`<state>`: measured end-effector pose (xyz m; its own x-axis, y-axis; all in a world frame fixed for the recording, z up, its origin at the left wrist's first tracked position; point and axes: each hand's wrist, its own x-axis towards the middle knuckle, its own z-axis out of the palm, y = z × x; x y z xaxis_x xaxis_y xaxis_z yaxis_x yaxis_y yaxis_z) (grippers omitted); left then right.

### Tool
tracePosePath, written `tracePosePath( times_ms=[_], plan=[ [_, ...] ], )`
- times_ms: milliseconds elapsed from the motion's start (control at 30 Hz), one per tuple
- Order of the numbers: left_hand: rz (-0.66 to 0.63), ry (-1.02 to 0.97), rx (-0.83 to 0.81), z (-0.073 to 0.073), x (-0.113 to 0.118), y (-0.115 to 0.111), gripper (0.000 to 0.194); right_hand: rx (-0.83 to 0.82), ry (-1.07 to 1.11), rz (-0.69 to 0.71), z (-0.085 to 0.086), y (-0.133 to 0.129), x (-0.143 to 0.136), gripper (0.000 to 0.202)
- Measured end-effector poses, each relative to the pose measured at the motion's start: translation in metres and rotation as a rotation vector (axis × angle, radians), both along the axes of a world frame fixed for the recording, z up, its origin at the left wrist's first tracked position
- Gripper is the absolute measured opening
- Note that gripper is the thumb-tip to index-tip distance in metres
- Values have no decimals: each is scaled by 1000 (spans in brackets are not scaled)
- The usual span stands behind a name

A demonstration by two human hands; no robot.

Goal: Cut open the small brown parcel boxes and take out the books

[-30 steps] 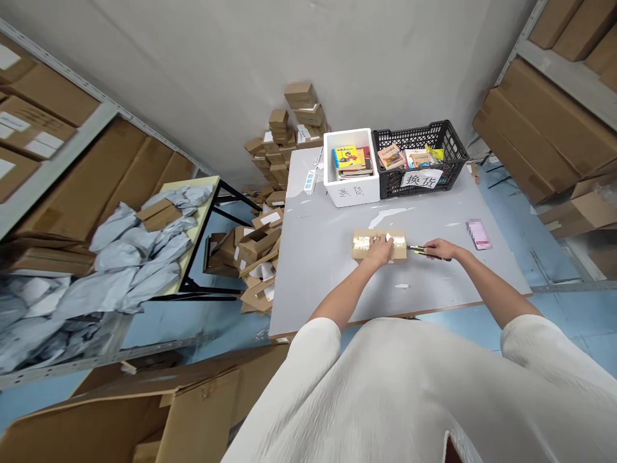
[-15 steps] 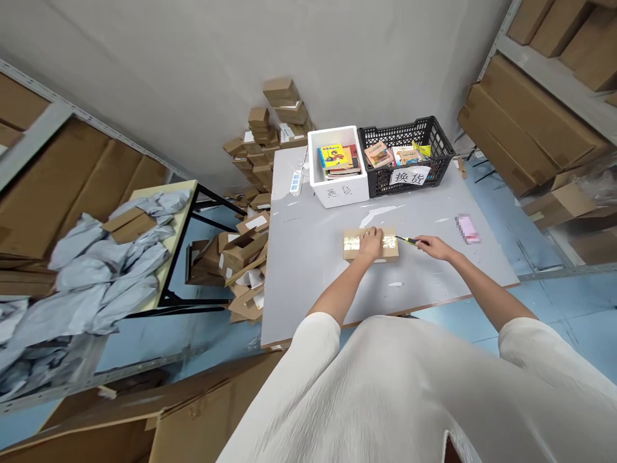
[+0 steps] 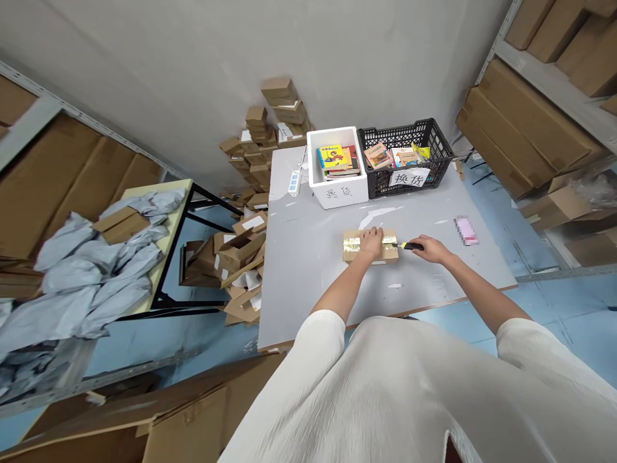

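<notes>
Lying crosswise mid-tabletop (image 3: 308, 270), the taped cardboard box (image 3: 370, 245) runs left to right; the left hand (image 3: 371, 242) presses flat on it, the right hand (image 3: 428, 249) grips a utility knife (image 3: 407, 245) at its right end.

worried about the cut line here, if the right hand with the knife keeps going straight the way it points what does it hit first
The right hand points its yellow-and-black utility knife leftward, at the right end of the flat brown cardboard parcel with shiny tape. That parcel end comes first; just beyond it lies the left hand, pressing on top. Depth is hard to judge.
</notes>
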<state>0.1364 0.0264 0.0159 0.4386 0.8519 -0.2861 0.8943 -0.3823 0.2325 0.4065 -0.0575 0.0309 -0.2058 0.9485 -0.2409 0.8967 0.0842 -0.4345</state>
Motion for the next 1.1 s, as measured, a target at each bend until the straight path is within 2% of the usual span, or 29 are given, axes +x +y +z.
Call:
tracePosePath(
  times_ms=[300,500,633,867,967,1100],
  plan=[
    [-41,-52,43,-2,-6,-14,71,-32,24,-3,1,2,-1,40],
    [-40,-49,55,-5,-7,-17,70,17,53,-74,-7,-7,-6,40],
    [-38,-39,65,-9,-7,-18,67,71,29,-66,-13,-9,0,42],
    [-31,-60,40,-10,-9,-20,70,116,30,-233,-19,3,17,49],
    [-13,-66,20,-5,-14,-25,68,95,80,-218,-20,12,8,47],
    [-49,-111,10,3,-33,-40,63,93,142,-156,-18,33,-22,44]
  ],
)
